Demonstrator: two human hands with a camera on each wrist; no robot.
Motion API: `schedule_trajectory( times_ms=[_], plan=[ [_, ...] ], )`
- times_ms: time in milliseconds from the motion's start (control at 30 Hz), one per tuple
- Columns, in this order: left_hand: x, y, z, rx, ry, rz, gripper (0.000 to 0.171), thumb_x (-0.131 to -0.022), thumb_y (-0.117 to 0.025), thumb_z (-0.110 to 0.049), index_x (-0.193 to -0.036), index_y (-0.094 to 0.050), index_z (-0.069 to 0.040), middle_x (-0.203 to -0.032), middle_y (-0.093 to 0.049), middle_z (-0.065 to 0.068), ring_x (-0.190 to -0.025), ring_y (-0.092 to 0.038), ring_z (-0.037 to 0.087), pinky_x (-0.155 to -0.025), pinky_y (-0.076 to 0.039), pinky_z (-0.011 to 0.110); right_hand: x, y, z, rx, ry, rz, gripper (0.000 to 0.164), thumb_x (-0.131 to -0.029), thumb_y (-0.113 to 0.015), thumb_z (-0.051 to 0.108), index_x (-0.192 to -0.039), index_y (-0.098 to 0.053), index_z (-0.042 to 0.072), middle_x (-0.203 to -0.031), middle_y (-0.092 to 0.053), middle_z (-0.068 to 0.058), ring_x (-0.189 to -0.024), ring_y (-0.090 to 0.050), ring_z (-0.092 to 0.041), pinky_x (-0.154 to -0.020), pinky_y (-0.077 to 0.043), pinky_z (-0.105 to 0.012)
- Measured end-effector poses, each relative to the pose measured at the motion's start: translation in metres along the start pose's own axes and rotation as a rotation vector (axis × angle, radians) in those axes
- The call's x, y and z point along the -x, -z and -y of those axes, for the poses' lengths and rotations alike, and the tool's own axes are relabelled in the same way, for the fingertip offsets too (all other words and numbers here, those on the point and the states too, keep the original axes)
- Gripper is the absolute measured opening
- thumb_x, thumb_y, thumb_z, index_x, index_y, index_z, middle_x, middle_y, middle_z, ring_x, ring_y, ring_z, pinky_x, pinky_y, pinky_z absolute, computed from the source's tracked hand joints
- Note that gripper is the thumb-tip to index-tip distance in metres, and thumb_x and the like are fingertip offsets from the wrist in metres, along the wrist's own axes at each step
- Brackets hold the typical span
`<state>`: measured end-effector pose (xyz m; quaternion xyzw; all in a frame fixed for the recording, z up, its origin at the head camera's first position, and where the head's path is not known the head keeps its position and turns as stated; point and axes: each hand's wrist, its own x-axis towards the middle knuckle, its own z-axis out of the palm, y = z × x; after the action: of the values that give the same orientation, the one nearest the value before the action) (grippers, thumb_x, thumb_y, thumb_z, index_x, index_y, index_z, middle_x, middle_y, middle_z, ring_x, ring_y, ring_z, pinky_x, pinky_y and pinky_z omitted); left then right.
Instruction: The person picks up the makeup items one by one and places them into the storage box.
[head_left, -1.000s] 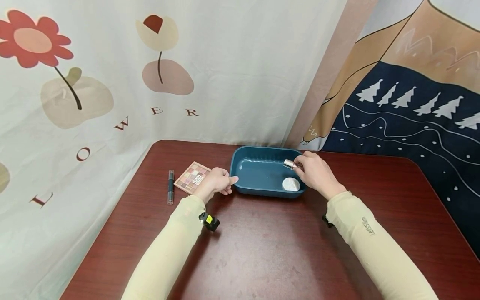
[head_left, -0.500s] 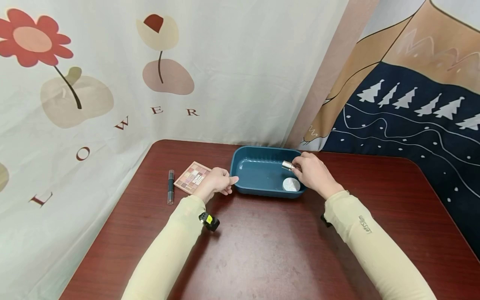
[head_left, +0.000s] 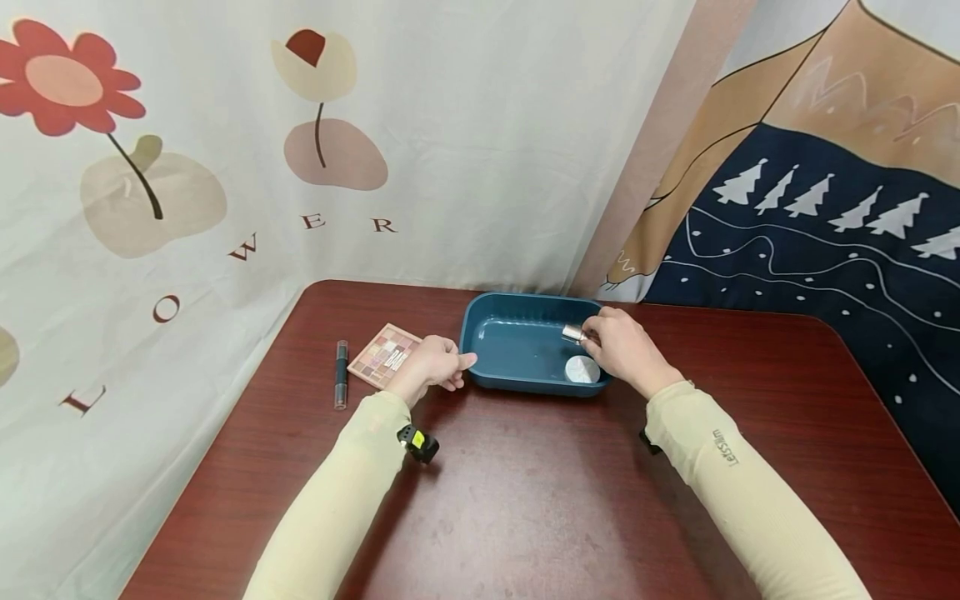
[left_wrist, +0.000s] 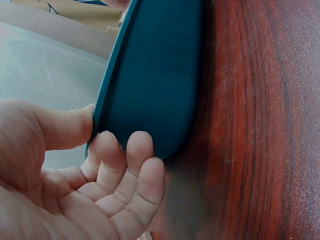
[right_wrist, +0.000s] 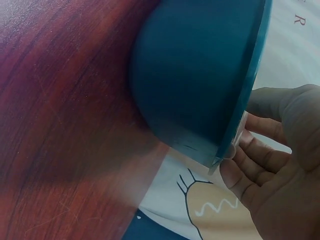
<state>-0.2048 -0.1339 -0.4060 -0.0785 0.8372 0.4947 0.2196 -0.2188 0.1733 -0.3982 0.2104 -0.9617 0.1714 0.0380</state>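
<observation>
A dark blue plastic basin [head_left: 517,346] stands near the table's back edge. My left hand [head_left: 429,367] pinches its left end; in the left wrist view the thumb presses the rim and curled fingers lie against the outer wall [left_wrist: 155,75]. Over the basin's right side, my right hand [head_left: 628,346] grips a small cosmetic tube with a shiny metallic end [head_left: 573,332]. The rest of that tube is hidden by the fingers; in the right wrist view, the basin wall [right_wrist: 195,75] hides much of it. A round white case [head_left: 582,369] lies in the basin's front right corner.
An eyeshadow palette [head_left: 384,356] lies left of the basin, partly behind the left hand. Beside it lies a dark double-ended pen [head_left: 341,374] with clear ends. Printed curtains [head_left: 480,167] hang behind the reddish-brown table [head_left: 525,483].
My right hand, still holding the tube, has shifted slightly left and down over the basin. The left hand and the basin have stayed in place.
</observation>
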Motion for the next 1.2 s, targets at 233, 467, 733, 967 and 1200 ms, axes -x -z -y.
schedule_trajectory(
  times_ms=[233, 467, 733, 967, 1200],
  plan=[
    [0.001, 0.001, 0.0, 0.006, 0.005, 0.002, 0.036, -0.101, -0.068, -0.018, -0.071, -0.05, -0.008, -0.07, -0.061, 0.007, -0.061, -0.062, 0.014, -0.065, -0.058, 0.027, -0.002, -0.004, -0.002, -0.003, 0.02, -0.008, 0.011, -0.093, -0.074, 0.008, -0.1, -0.076, 0.0, -0.085, -0.06, -0.01, -0.082, -0.054, -0.025, -0.067, -0.048, -0.038],
    [0.0, 0.001, 0.0, 0.01, 0.007, 0.006, 0.037, -0.101, -0.068, -0.018, -0.07, -0.051, -0.008, -0.068, -0.06, 0.006, -0.062, -0.062, 0.015, -0.064, -0.058, 0.027, -0.002, -0.008, -0.002, 0.0, 0.039, -0.022, 0.01, -0.092, -0.075, 0.007, -0.099, -0.076, 0.0, -0.084, -0.061, -0.009, -0.079, -0.054, -0.024, -0.066, -0.048, -0.038],
    [0.0, 0.001, 0.0, 0.012, 0.005, 0.008, 0.038, -0.101, -0.068, -0.018, -0.07, -0.05, -0.009, -0.068, -0.059, 0.005, -0.062, -0.061, 0.015, -0.063, -0.058, 0.026, -0.003, -0.01, -0.001, 0.003, 0.039, -0.014, 0.011, -0.092, -0.075, 0.009, -0.099, -0.077, 0.0, -0.086, -0.062, -0.01, -0.08, -0.056, -0.024, -0.068, -0.051, -0.04],
    [-0.001, 0.001, 0.0, 0.006, 0.011, 0.008, 0.037, -0.102, -0.067, -0.019, -0.07, -0.051, -0.008, -0.069, -0.059, 0.006, -0.063, -0.062, 0.016, -0.066, -0.059, 0.028, -0.005, -0.013, -0.001, 0.036, 0.079, -0.018, 0.009, -0.093, -0.075, 0.008, -0.096, -0.077, 0.001, -0.087, -0.064, -0.011, -0.079, -0.058, -0.025, -0.069, -0.054, -0.042],
    [-0.001, 0.001, 0.001, 0.012, 0.006, 0.005, 0.039, -0.101, -0.068, -0.018, -0.069, -0.049, -0.009, -0.069, -0.06, 0.006, -0.062, -0.062, 0.015, -0.064, -0.058, 0.027, -0.006, -0.015, 0.0, 0.056, 0.087, -0.016, 0.007, -0.094, -0.074, 0.008, -0.095, -0.076, 0.001, -0.086, -0.065, -0.012, -0.078, -0.059, -0.025, -0.068, -0.055, -0.042]
  ],
)
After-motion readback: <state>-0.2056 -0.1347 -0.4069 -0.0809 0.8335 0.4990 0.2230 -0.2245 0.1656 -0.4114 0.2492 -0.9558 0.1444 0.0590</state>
